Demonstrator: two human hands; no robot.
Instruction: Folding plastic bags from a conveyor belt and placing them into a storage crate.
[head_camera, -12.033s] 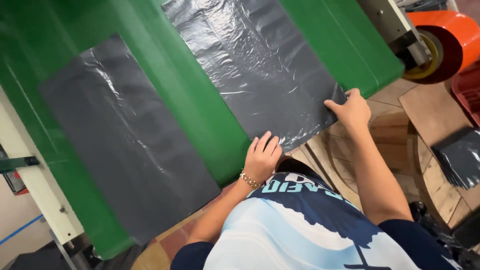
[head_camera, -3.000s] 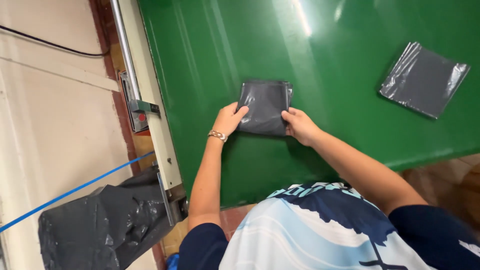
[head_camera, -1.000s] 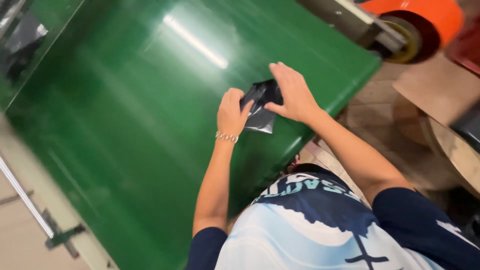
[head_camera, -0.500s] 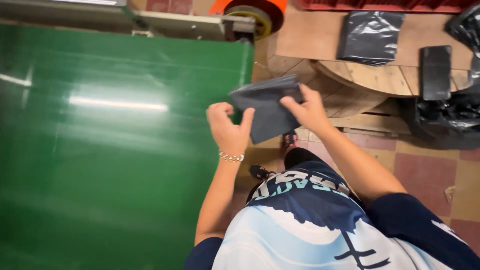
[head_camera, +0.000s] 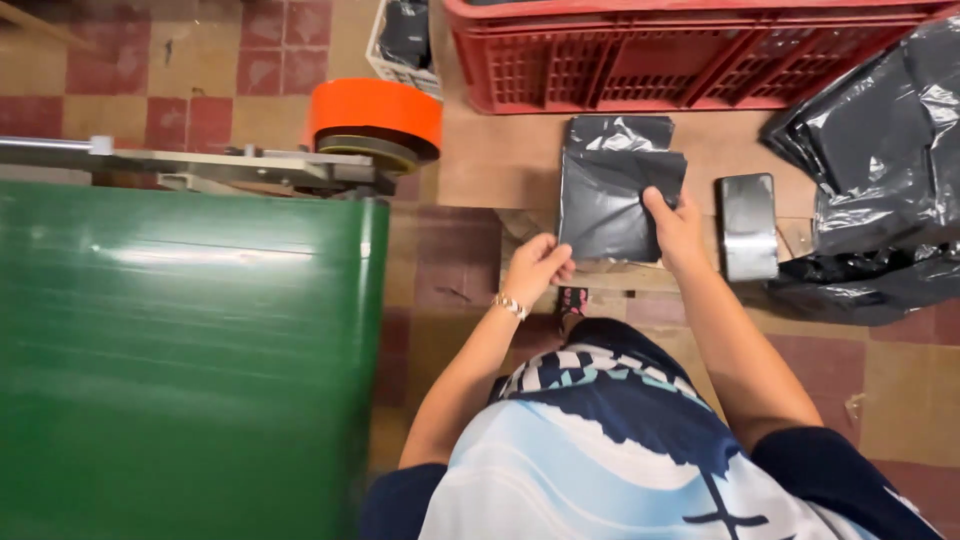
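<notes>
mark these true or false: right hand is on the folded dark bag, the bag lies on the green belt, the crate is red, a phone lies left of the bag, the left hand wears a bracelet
1. The right hand rests on the folded dark bag: true.
2. The bag lies on the green belt: false, it sits on the wooden surface beside the belt.
3. The crate is red: true.
4. A phone lies left of the bag: false, it lies to its right.
5. The left hand wears a bracelet at the wrist: true.

You have a dark grey folded plastic bag (head_camera: 612, 205) under your fingers, beside a red slatted plastic crate (head_camera: 690, 55), an orange roll (head_camera: 375, 110), a glossy green belt surface (head_camera: 180, 350), red-and-tan checked floor tiles (head_camera: 150, 60), and what may be a black phone (head_camera: 748, 225).
</notes>
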